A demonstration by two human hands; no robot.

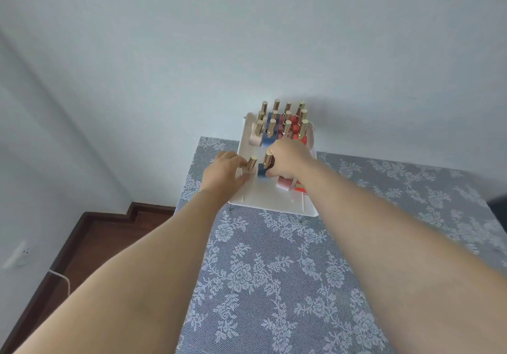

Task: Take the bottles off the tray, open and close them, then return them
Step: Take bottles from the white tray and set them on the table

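A white tray [270, 202] stands at the table's far left, filled with several small gold-capped bottles in pink, blue and red. My left hand [223, 174] reaches into the tray's near left corner and is closed around a pale bottle [250, 163] with a gold cap. My right hand [288, 160] grips a blue bottle [264, 168] beside it, fingers wrapped around its body and cap. Both bottles stand upright on the tray's front row. A pink bottle [284, 183] and a red bottle [299, 187] sit partly hidden under my right wrist.
The table [274, 285] wears a grey lace cloth with white flowers. A pale wall rises right behind the tray. The table's left edge drops to a dark wooden floor [90, 244]. A white socket [19, 255] and cable are on the left wall.
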